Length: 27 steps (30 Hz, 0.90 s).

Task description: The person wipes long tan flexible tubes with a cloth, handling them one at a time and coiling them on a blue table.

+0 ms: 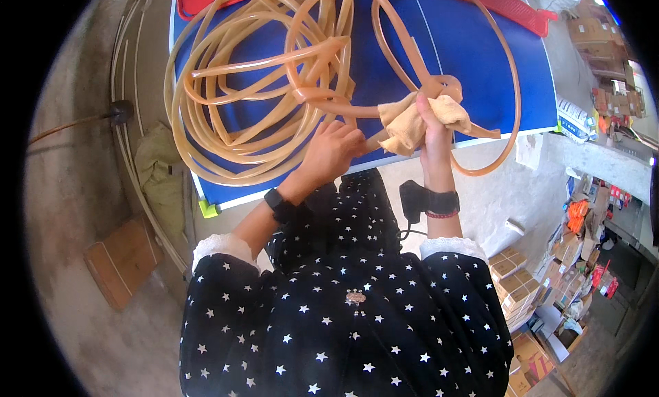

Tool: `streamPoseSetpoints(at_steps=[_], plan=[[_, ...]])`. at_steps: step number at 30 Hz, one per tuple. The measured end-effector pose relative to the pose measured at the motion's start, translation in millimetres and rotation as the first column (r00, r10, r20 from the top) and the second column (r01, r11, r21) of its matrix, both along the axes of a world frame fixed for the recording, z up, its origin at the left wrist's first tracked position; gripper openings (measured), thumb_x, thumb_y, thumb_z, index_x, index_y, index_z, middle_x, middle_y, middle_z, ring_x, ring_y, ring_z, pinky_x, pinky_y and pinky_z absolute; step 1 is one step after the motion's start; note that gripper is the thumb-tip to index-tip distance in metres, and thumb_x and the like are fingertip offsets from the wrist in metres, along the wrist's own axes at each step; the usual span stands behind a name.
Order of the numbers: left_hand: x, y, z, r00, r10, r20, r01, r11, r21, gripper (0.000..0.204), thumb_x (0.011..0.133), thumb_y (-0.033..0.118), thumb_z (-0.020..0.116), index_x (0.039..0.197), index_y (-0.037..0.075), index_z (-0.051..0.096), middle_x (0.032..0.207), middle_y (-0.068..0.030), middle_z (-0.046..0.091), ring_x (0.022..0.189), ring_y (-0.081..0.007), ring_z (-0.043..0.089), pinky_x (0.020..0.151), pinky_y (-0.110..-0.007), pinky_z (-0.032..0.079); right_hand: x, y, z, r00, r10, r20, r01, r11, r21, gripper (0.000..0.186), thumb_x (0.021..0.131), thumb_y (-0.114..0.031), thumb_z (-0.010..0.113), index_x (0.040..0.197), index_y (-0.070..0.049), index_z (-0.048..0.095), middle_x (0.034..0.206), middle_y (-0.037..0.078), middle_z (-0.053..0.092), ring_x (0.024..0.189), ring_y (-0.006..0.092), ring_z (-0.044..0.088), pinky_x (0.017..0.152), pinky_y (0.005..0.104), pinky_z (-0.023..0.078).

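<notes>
A long amber rubber tube [240, 167] lies in loose coils over a blue table [473, 60]. My left hand [331, 152] is closed on a length of it near the table's front edge, palm downward. In my right hand [434, 130] is a bunched yellow cloth [405, 124], wrapped around the tubing, with the thumb pressed on top. Tube lengths come out of the cloth on both sides, and one loose end points right. A wide loop of tube arcs around beyond the right hand. The fingers under the cloth are partly hidden.
A red plastic basket [508, 9] lies along the table's far side. Cardboard boxes [515, 280] are stacked at the right, with cluttered goods beyond. At the left are a green sack [161, 184] and a flat brown carton [123, 259] on the floor.
</notes>
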<state>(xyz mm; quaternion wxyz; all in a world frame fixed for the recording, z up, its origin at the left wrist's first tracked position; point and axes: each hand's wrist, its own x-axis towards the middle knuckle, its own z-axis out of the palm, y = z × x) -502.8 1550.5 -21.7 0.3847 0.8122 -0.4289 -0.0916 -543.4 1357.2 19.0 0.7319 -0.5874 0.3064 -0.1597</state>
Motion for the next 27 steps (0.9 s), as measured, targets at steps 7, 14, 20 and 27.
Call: streamPoseSetpoints(at_steps=[7, 14, 20, 27], plan=[[4, -18, 13, 0.849, -0.045, -0.527, 0.022, 0.999, -0.049, 0.033, 0.076, 0.012, 0.068, 0.100, 0.002, 0.049, 0.087, -0.0176, 0.060, 0.087, -0.0367, 0.056, 0.075, -0.045, 0.044, -18, -5, -16, 0.940, 0.308, 0.144, -0.181, 0.813, -0.554, 0.026, 0.072, -0.012, 0.074, 0.094, -0.002, 0.064, 0.092, 0.004, 0.067, 0.085, 0.0147, 0.065, 0.070, 0.0284, 0.050], [40, -36, 46, 0.557, 0.034, -0.830, -0.275, 0.951, -0.145, 0.032, 0.088, 0.029, 0.062, 0.106, 0.005, 0.051, 0.069, 0.0026, 0.049, 0.049, -0.0035, 0.044, 0.040, -0.019, 0.033, -75, -39, -60, 0.905, 0.399, -0.145, -0.423, 0.876, -0.230, 0.053, 0.085, -0.048, 0.062, 0.110, -0.001, 0.058, 0.104, 0.010, 0.063, 0.096, 0.0175, 0.060, 0.084, 0.0328, 0.048], [35, -27, 37, 0.678, 0.059, -0.733, -0.256, 0.953, -0.159, 0.029, 0.088, 0.029, 0.060, 0.098, 0.002, 0.056, 0.070, -0.0005, 0.048, 0.064, -0.0107, 0.046, 0.058, -0.026, 0.037, -29, -53, -44, 0.978, 0.119, 0.174, -0.164, 0.947, 0.275, 0.075, 0.087, -0.063, 0.041, 0.132, -0.004, 0.034, 0.132, 0.012, 0.043, 0.124, 0.0217, 0.042, 0.104, 0.0378, 0.035], [29, -43, 47, 0.803, 0.188, -0.566, -0.361, 0.909, -0.209, 0.030, 0.086, 0.028, 0.059, 0.096, -0.001, 0.056, 0.066, -0.0154, 0.057, 0.064, -0.0247, 0.059, 0.060, -0.037, 0.044, 39, 9, -41, 0.933, 0.016, 0.360, -0.120, 0.955, 0.271, 0.043, 0.088, -0.022, 0.062, 0.124, -0.007, 0.043, 0.113, 0.006, 0.053, 0.107, 0.0156, 0.052, 0.092, 0.0310, 0.043]])
